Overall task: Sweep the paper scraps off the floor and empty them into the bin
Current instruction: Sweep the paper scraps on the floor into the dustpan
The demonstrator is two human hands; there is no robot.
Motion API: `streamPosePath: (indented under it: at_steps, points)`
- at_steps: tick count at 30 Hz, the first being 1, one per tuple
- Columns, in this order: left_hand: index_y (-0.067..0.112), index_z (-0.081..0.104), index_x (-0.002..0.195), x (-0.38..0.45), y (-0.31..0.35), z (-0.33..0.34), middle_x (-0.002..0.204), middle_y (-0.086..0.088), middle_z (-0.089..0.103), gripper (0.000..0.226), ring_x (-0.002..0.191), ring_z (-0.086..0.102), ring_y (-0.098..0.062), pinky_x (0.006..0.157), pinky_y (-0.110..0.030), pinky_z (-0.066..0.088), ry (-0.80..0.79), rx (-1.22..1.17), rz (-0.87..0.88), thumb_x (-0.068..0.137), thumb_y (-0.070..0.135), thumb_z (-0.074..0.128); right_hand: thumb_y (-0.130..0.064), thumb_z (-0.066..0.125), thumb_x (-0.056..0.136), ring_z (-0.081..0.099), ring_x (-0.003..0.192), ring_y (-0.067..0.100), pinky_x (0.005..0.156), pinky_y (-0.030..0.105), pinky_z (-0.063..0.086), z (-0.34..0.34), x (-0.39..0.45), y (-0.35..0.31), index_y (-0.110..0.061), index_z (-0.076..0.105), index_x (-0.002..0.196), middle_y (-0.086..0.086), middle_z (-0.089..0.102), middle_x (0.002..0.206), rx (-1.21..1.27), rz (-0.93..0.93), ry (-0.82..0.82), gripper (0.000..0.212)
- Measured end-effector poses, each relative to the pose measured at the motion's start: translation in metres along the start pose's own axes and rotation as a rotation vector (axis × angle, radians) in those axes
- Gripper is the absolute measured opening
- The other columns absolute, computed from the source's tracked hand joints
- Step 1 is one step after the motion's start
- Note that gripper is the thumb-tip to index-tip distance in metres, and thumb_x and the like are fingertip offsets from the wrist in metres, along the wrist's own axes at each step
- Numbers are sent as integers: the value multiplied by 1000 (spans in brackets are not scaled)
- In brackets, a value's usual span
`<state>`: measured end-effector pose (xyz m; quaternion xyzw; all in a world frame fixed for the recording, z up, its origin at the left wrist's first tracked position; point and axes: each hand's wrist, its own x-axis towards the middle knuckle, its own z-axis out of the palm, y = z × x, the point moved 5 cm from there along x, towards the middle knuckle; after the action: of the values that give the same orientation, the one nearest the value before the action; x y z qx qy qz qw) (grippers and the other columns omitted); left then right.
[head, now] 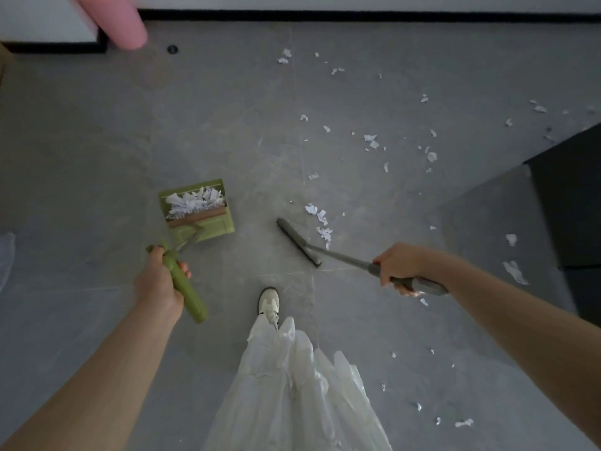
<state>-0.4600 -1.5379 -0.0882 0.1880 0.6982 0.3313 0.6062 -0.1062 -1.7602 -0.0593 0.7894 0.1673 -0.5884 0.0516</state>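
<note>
My left hand (159, 281) grips the green handle of a green dustpan (208, 234) that stands on the grey floor, left of centre. A heap of white paper scraps (193, 201) lies inside the pan. My right hand (398, 265) grips the grey handle of a broom, whose flat grey head (297, 240) rests on the floor to the right of the pan. A small cluster of scraps (320, 219) lies just beyond the broom head. Several more scraps (370, 138) are scattered over the floor further right and back. A pink bin (120, 21) stands at the far left, by the wall.
A dark piece of furniture (572, 196) stands at the right edge. My white shoe (269, 304) and pale pleated skirt (292, 385) fill the lower middle. A black skirting board (357, 15) runs along the far wall. A small dark round fitting (172, 49) sits in the floor near the bin.
</note>
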Motion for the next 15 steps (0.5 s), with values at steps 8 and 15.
streamPosePath:
  at_steps: [8,15]
  points:
    - [21,49,82,36,31,50,72,-1,46,22,40,46,-7,44,-22,40,-80,71,-29,103,28,47,1,62,77,50,36,22,42,22,41,-26,-2,-17,5,63,107,17,57,61,-101,109,69,30]
    - [23,52,85,64,60,91,72,-1,46,19,40,46,-7,42,-20,40,-157,121,-39,103,28,49,0,54,80,54,45,22,39,22,44,-44,12,-62,0,64,102,14,59,72,-50,97,249,24]
